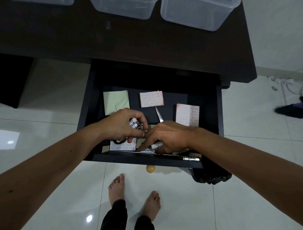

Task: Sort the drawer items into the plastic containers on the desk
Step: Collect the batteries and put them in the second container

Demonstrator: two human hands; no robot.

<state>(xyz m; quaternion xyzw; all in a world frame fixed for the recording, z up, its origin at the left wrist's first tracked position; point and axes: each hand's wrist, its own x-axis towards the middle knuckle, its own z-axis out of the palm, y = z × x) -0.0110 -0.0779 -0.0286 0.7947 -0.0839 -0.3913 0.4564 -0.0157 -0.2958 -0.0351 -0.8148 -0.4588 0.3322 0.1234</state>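
White glossy tile floor (254,188); dark worktop (65,36) across the top of the view. 3 clear plastic containers stood along its far edge: 1 at right (199,13), 1 in the middle (124,9), 1 barely showing at left (44,2). Below the worktop a black drawer (141,160) was pulled out, pale round knob (150,169) on its front.

Left hand (119,126) was curled around a small bunch of white batteries (135,124), held over the front left part of the drawer. Right hand (165,136) was down at the front of the drawer, fingers bent, gripping a white battery (156,145); a forefinger touched another battery (147,150) lying against the front wall.

Inside the drawer: a green notepad (115,101) at back left, 1 pink printed pad (151,99) at back centre, another (187,115) to the right, a third (124,147) under the left hand. A thin metal blade (159,114) lay between the pads, its near end hidden by the right hand. A metallic object (191,158) sat at the front right corner; could not tell what it was.

Bare feet (117,188) stood on the floor below the drawer.
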